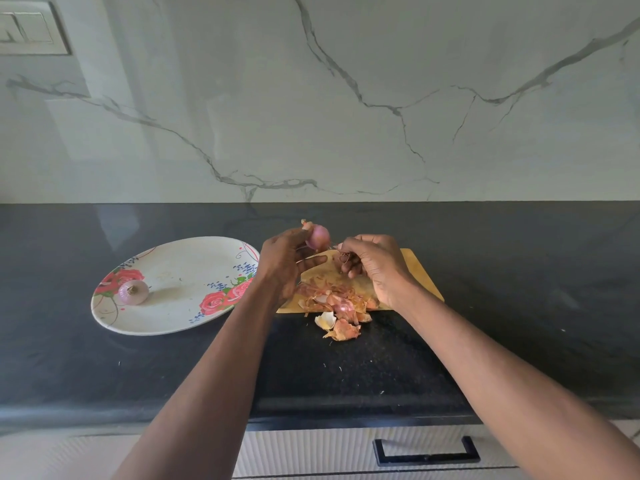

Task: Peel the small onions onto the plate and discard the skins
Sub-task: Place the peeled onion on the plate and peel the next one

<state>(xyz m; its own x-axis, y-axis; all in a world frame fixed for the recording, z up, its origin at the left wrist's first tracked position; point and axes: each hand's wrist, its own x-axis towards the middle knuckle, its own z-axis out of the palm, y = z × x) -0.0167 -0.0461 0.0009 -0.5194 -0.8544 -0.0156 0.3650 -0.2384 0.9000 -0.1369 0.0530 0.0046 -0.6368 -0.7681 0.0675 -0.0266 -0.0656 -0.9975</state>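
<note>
My left hand grips a small pink onion above the back of the counter. Just right of it, my right hand pinches thin strands of skin with curled fingers. Below both hands lies a pile of peeled skins, partly on a brown paper sheet and partly on the black counter. One peeled onion sits on the left part of the white oval plate with red roses.
The black stone counter runs across the view, backed by a marble wall. A switch plate is at the top left. Below the counter edge is a drawer with a black handle.
</note>
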